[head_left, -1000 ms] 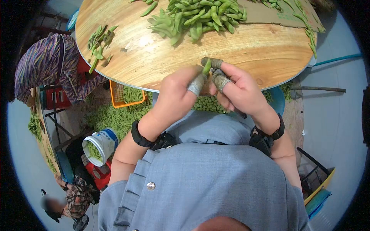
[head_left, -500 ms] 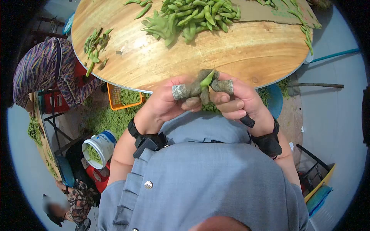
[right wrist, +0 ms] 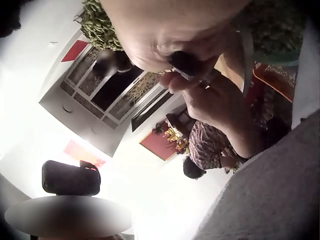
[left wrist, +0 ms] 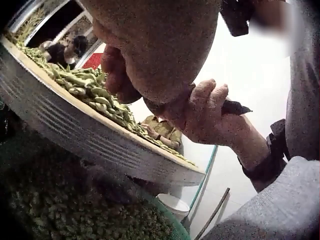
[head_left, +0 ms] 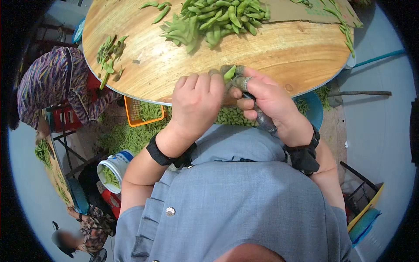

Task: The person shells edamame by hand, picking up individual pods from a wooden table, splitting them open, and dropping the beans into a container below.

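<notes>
A green soybean pod (head_left: 229, 73) stands up between the two hands over the table's near edge. My right hand (head_left: 273, 98) pinches it between a wrapped thumb and wrapped forefinger; the other fingers curl below. My left hand (head_left: 196, 98) has its back up and its fingers curled in at the near end of the pod, its thumb hidden. In the left wrist view the left hand (left wrist: 155, 45) meets the right hand (left wrist: 210, 110). Past them on the round wooden table (head_left: 144, 83) lies a heap of soybean pods (head_left: 218, 19).
Shelled beans (head_left: 235, 115) fill a blue-green tub (head_left: 315, 111) below the hands. An orange basket (head_left: 127, 112) and a white bucket (head_left: 104, 166) stand left among green pods. Cardboard (head_left: 297, 13) lies at the table's far right. Two people, one in a striped top (head_left: 48, 87), are at left.
The left hand has turned from palm-in, fingers showing, to back-up. The pod has moved slightly left and away from the body, still in the right fingers.
</notes>
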Demonstrator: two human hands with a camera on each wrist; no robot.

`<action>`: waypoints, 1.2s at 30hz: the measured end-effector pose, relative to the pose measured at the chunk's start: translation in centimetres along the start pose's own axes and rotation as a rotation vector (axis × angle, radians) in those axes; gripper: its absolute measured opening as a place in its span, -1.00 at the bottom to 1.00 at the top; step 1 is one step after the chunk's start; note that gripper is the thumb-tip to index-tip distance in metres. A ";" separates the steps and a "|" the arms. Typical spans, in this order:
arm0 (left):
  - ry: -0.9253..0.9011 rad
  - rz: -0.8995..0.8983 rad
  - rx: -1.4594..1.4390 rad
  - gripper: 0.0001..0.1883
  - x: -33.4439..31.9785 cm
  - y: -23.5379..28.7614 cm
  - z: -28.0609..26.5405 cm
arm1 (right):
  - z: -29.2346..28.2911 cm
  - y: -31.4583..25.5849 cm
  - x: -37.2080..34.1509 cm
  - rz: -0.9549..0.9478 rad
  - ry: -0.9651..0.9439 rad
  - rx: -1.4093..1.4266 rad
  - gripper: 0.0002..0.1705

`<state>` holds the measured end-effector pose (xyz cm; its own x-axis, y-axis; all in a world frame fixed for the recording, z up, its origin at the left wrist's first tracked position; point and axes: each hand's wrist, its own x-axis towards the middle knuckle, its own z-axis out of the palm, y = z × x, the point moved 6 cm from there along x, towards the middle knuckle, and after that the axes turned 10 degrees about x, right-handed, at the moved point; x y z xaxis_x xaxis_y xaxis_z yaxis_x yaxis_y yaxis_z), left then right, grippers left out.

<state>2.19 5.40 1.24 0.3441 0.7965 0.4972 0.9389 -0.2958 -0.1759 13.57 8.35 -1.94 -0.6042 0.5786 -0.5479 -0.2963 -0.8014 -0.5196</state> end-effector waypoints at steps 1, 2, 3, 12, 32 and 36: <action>-0.031 -0.017 -0.069 -0.87 -0.2 -0.1 0.3 | -0.3 0.0 0.2 0.002 -0.020 -0.036 -0.71; -0.063 -0.035 -0.139 -0.85 -0.3 -0.1 0.6 | -0.4 0.1 0.3 0.006 -0.039 -0.073 -0.76; -0.063 -0.034 -0.139 -0.85 -0.5 0.0 0.5 | -0.4 0.2 0.3 0.005 -0.039 -0.071 -0.76; -0.001 -0.177 -0.413 -0.73 -0.9 -1.0 0.2 | 0.5 0.3 -0.3 0.071 -0.160 0.203 -0.65; -0.355 -0.612 -1.174 -0.83 -1.1 -1.2 2.9 | -0.4 -0.3 -0.1 -0.287 -0.127 -0.189 -0.76; -0.188 -0.268 -0.387 -0.86 0.5 -0.4 0.6 | -0.8 -0.6 -0.3 -0.197 0.010 -0.361 -0.61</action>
<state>2.02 6.22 1.04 0.1197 0.9420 0.3135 0.9353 -0.2129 0.2826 14.49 8.72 -1.98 -0.5540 0.7188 -0.4201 -0.1259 -0.5711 -0.8112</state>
